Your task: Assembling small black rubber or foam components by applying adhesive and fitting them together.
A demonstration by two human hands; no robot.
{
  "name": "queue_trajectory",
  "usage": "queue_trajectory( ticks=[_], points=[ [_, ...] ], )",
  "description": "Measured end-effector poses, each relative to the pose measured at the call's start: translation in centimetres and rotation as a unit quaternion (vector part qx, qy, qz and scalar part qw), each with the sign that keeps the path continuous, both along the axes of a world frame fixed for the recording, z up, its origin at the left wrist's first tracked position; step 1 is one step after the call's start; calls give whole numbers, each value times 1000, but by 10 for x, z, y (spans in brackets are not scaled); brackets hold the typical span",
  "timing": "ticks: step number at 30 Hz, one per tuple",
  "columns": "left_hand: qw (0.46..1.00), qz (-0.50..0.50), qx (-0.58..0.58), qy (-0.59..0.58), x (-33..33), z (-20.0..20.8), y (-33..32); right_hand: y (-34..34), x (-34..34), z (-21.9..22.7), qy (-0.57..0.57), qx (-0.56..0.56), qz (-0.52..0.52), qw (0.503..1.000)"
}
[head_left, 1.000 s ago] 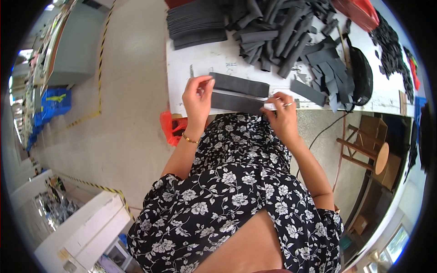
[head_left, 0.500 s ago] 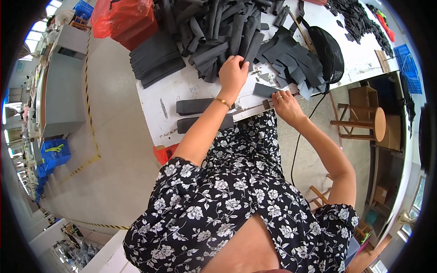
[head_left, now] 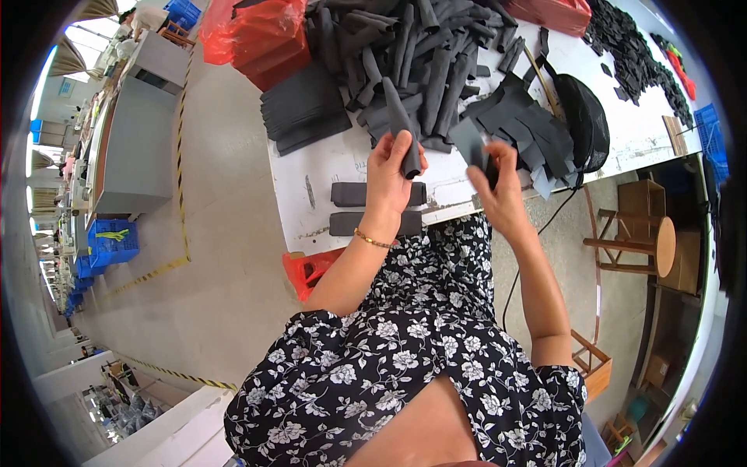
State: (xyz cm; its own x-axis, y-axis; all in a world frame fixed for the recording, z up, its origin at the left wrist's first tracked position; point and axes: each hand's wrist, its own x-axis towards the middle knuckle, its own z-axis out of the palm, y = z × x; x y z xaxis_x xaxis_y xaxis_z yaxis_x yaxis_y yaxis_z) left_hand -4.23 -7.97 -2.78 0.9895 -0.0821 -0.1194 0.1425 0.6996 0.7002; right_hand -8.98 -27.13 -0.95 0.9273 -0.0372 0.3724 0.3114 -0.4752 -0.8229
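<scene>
My left hand (head_left: 391, 173) is closed round the lower end of a dark rolled fabric piece (head_left: 398, 113), which points up and away from me. To its right, my right hand (head_left: 500, 180) holds a flat grey rectangular piece (head_left: 468, 142) between thumb and fingers, lifted off the table. Beyond both hands lies a heap of similar dark rolled pieces (head_left: 447, 86). Loose flat grey pieces (head_left: 525, 124) are spread to the right of my right hand. Two folded dark strips (head_left: 366, 224) lie side by side near the table's front edge, beside my left wrist.
The white table (head_left: 299, 226) carries a neat dark stack (head_left: 307, 113) and a red plastic-wrapped bundle (head_left: 268, 43) at far left. A black mesh-like bag (head_left: 585, 124) lies at right, with a cord hanging off the edge. A wooden stool (head_left: 664, 247) stands right of the table.
My left hand has drawn a rolled piece from the heap toward me. My right hand has raised the flat grey piece off the table and brought it closer to the left. The view has shifted.
</scene>
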Motion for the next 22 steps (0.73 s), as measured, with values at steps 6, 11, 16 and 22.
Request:
queue_trajectory(
  ticks=[6,11,16,22],
  points=[
    [997,-38,-35,61,-8,33,16,1,-14,12,-79,-158,72,982],
    [997,-27,-52,58,-10,42,17,1,-30,42,-48,-108,81,990],
    [994,-28,-76,67,-8,46,8,1,-39,57,-100,-185,44,977],
    [995,-52,-41,79,-12,47,-1,-4,-34,65,-151,-268,23,951]
  ],
)
